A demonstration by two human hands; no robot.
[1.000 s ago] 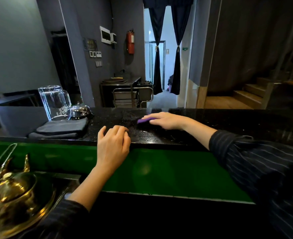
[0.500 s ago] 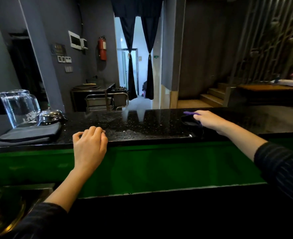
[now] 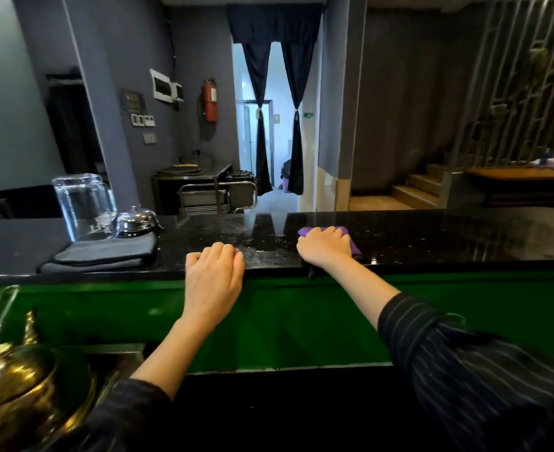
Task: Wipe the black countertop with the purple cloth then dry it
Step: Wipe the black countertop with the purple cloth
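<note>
A folded grey towel [image 3: 106,256] lies toward the left end of the black countertop [image 3: 432,239]. The left hand [image 3: 215,275] rests clenched on the near edge, holding nothing. The right hand [image 3: 326,244] grips the purple cloth [image 3: 345,232] mid-counter. This looks like the wiping step, and the next sweep probably goes rightward.

Countertop [image 3: 448,238] bare rightward; grey cloth [image 3: 102,254], bell [image 3: 135,219] leftward
</note>
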